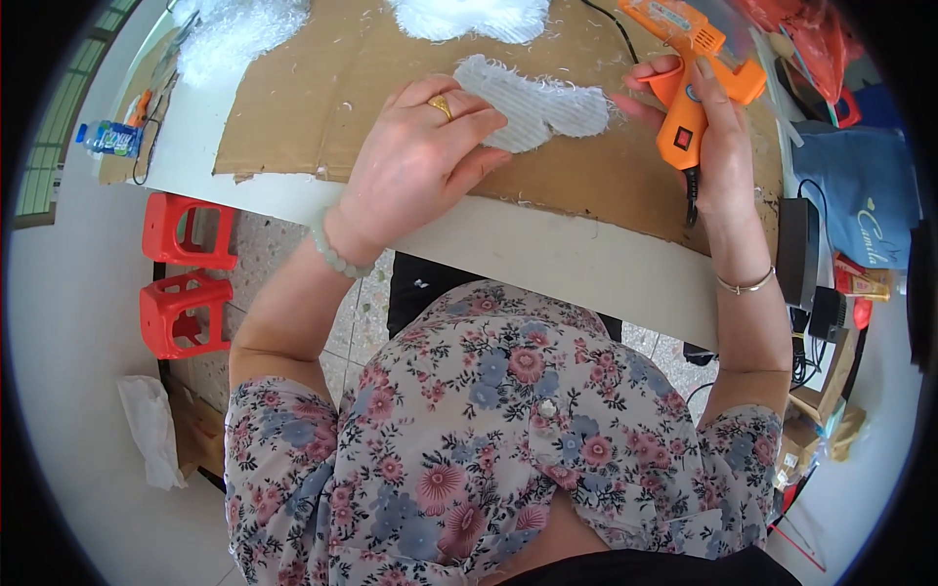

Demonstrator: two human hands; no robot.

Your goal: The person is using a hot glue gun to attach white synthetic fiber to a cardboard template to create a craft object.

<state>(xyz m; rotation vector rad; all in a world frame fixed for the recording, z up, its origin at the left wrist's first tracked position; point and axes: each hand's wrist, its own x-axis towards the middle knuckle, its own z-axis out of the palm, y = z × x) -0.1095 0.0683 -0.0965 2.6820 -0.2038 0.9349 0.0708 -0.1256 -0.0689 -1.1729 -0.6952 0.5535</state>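
A hot glue gun [692,107], orange with a red switch and a black cord at the handle's base, sits in my right hand [728,146]. Its nozzle end points up and to the left. My left hand [415,161] is over the left end of a white ribbed, fluffy fabric piece [547,105], fingers curled onto it; part of the piece and the fingertips' contact are hidden by the hand. The piece lies flat on a brown cardboard sheet [303,107], its edges frayed with loose fibres.
More white fluffy material [239,34] is heaped at the far left, with another piece [469,15] at the far edge. A blue-labelled bottle [109,139] lies at left. Red stools [186,313] stand below. A blue bag [860,195] and black box [798,252] are at right.
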